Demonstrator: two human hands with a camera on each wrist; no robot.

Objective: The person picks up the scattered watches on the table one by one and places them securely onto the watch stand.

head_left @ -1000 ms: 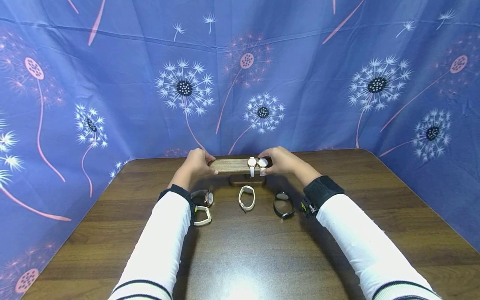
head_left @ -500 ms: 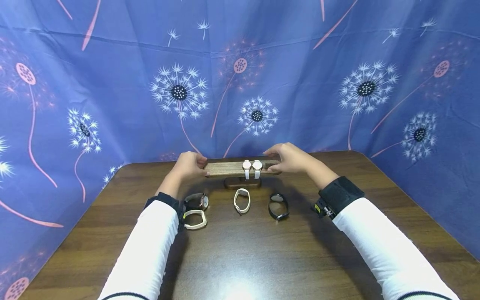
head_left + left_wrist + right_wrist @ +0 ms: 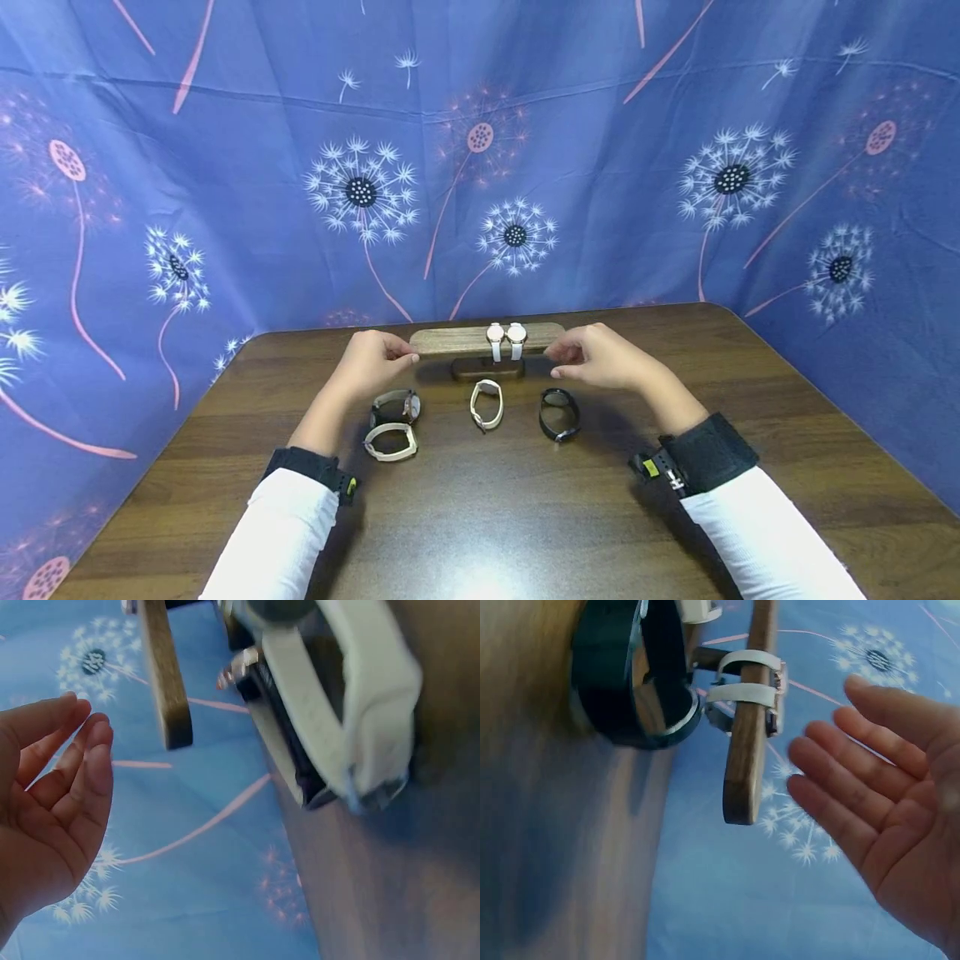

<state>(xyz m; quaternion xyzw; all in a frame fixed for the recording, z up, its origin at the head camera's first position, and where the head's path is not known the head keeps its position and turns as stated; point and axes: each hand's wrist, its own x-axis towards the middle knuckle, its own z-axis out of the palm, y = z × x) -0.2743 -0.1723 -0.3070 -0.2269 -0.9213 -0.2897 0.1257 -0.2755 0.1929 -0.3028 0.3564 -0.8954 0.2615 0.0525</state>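
Note:
A wooden watch stand (image 3: pixel 453 340) with a dark base (image 3: pixel 480 369) stands toward the back of the table. Two white-strapped watches (image 3: pixel 496 335) (image 3: pixel 517 335) hang side by side on its bar, right of the middle. My left hand (image 3: pixel 371 360) is off the bar's left end, its fingers relaxed and holding nothing; the left wrist view shows a gap between fingers and bar (image 3: pixel 169 682). Near the bar's right end is my right hand (image 3: pixel 600 357), likewise holding nothing, its fingers (image 3: pixel 855 802) loosely extended and apart from the wood in the right wrist view.
In front of the stand lies a cream watch (image 3: pixel 487 406), with a black watch (image 3: pixel 559 415) to its right. Left of them are a dark-strapped watch (image 3: pixel 396 407) and another cream watch (image 3: pixel 391 442). A blue dandelion-print cloth (image 3: pixel 450 167) hangs behind the wooden table (image 3: pixel 480 508).
The right hand slid the second white watch along the bar beside the first, then moved away to the right. My left hand let go of the bar's left end and drew back.

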